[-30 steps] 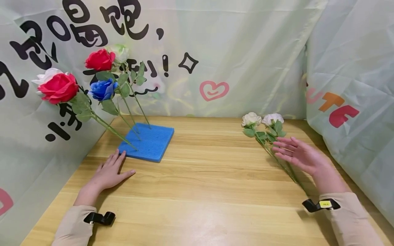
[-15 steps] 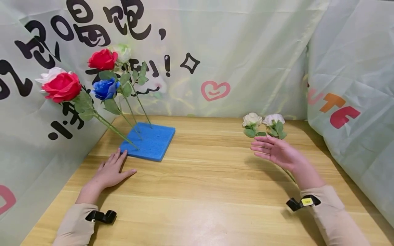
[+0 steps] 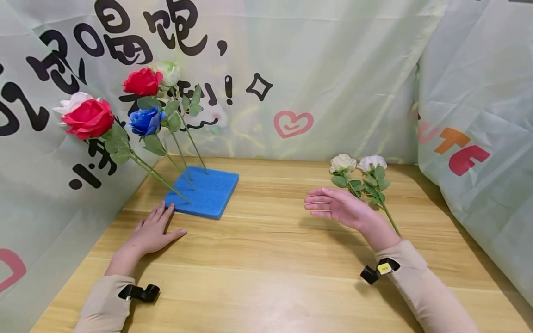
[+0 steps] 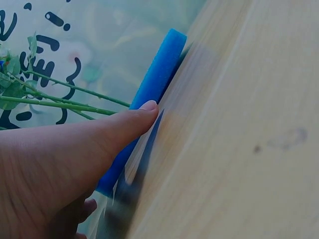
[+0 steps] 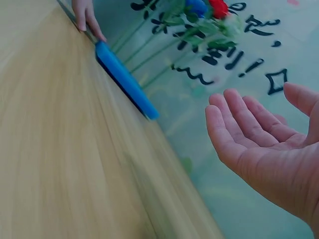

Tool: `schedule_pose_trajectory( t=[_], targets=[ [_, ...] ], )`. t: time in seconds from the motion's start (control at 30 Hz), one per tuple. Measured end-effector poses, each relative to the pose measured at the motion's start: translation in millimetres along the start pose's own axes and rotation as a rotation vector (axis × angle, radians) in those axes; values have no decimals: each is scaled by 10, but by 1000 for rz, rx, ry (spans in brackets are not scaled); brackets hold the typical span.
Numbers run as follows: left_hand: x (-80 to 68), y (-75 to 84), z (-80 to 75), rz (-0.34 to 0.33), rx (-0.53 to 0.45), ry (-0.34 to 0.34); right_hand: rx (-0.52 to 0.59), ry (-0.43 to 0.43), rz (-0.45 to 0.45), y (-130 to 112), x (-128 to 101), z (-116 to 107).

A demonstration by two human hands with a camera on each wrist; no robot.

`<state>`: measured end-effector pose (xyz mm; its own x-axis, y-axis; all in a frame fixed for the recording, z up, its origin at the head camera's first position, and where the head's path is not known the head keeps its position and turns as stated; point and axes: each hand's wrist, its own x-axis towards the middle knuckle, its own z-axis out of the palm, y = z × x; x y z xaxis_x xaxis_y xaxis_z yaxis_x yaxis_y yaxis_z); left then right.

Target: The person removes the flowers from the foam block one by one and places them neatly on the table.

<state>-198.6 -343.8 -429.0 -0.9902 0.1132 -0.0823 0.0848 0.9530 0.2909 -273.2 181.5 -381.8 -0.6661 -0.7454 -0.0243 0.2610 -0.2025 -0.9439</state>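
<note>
A blue foam square [image 3: 204, 192] lies on the wooden table [image 3: 270, 259] at the back left, with several artificial roses [image 3: 141, 101] stuck in it: red, blue and pale ones leaning left. My left hand [image 3: 151, 233] rests flat on the table, its fingertips [image 4: 149, 107] at the foam's near edge [image 4: 154, 89]. My right hand [image 3: 333, 208] hovers open above the table's middle, palm turned left, holding nothing. Two white roses [image 3: 358, 173] lie on the table just right of it. In the right wrist view the open palm [image 5: 259, 144] faces the foam [image 5: 127, 82].
Pale printed sheets [image 3: 333, 69] wall the table at the back, left and right. Bare wood stretches between the two hands and toward me.
My right hand has moved left, away from over the two white roses toward the middle of the table, still open. The left hand has stayed put.
</note>
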Motion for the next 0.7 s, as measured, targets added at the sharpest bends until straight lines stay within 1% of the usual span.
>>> schedule_pose_trajectory(
  t=[0.3,0.57,0.7],
  targets=[
    [-18,7,-1,-2,-4,2,-50,11,74,83,286,250],
    [-18,-5,4,-6,-3,1,-43,-5,98,189,563,453],
    [0,-9,9,-5,1,-2,-61,-23,105,226,700,558]
  ],
)
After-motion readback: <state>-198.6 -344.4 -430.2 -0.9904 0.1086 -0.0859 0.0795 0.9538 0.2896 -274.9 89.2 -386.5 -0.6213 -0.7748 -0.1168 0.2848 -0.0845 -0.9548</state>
